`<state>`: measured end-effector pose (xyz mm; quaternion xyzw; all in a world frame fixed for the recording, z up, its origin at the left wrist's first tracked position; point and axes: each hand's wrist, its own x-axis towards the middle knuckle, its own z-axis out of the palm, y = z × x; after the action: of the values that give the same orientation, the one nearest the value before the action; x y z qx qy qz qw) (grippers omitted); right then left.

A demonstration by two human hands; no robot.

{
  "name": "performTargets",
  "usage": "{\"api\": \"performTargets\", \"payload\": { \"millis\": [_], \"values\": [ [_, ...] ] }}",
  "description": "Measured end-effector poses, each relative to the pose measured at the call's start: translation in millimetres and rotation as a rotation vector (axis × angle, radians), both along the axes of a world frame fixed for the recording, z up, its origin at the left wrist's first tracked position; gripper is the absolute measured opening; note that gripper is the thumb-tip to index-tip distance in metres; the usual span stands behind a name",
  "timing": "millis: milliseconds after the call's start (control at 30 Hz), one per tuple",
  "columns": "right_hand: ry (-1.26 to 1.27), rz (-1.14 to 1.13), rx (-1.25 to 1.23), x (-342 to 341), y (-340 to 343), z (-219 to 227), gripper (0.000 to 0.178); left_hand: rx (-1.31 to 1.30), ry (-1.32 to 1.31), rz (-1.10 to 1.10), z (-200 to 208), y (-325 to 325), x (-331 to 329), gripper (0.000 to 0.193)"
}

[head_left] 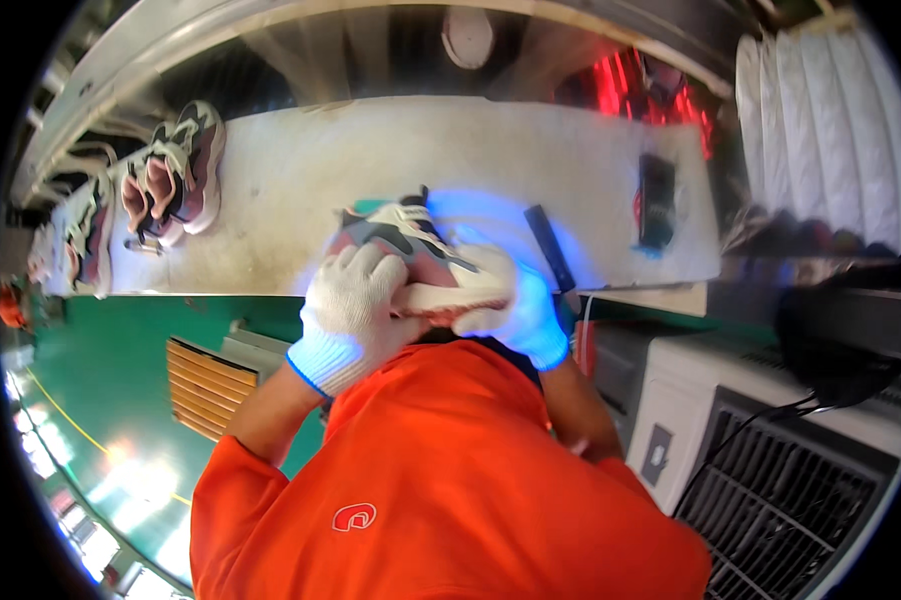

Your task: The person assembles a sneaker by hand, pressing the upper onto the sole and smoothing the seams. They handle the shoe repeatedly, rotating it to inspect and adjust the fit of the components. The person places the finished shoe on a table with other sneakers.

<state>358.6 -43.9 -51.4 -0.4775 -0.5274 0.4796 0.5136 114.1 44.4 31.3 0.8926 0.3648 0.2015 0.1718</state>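
A sneaker (pixel 420 240) with grey, pink and white panels and a thick white sole is held between my two gloved hands, close to my body at the bench's near edge. My left hand (pixel 355 300), in a white knit glove, is closed round one end of it. At the other end my right hand (pixel 515 305), gloved alike, grips the sole. Bluish light falls on the right glove and on the bench beside it. The sneaker's underside is mostly hidden. Right of it, a dark flat bar-shaped tool (pixel 549 248) lies on the bench.
The pale bench (pixel 300 150) runs from left to right before me. A pair of similar sneakers (pixel 175 175) stands on its left part, with more sneakers (pixel 88 235) farther left. A dark object (pixel 656 200) lies at the right. A large white machine (pixel 670 400) stands at my right.
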Motion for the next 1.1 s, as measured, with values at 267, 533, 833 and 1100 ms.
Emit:
{"api": "performTargets", "payload": {
  "millis": [267,533,833,1100],
  "values": [
    [-0.254,0.054,0.167,-6.4,19.4,-9.7,0.08,0.098,0.214,-0.173,-8.2,-3.9,4.7,0.041],
    [-0.178,0.026,0.132,-10.4,21.7,-0.9,0.08,0.021,0.094,-0.151,-2.6,14.0,6.8,0.044],
    [-0.166,0.05,0.093,-10.3,24.3,17.0,0.07,-0.141,0.013,0.023,-7.6,15.1,5.5,0.041],
    [-0.184,-0.017,0.196,-18.0,25.8,7.0,0.068,-0.091,-0.08,0.019,-7.0,13.7,6.9,0.047]
  ]
}}
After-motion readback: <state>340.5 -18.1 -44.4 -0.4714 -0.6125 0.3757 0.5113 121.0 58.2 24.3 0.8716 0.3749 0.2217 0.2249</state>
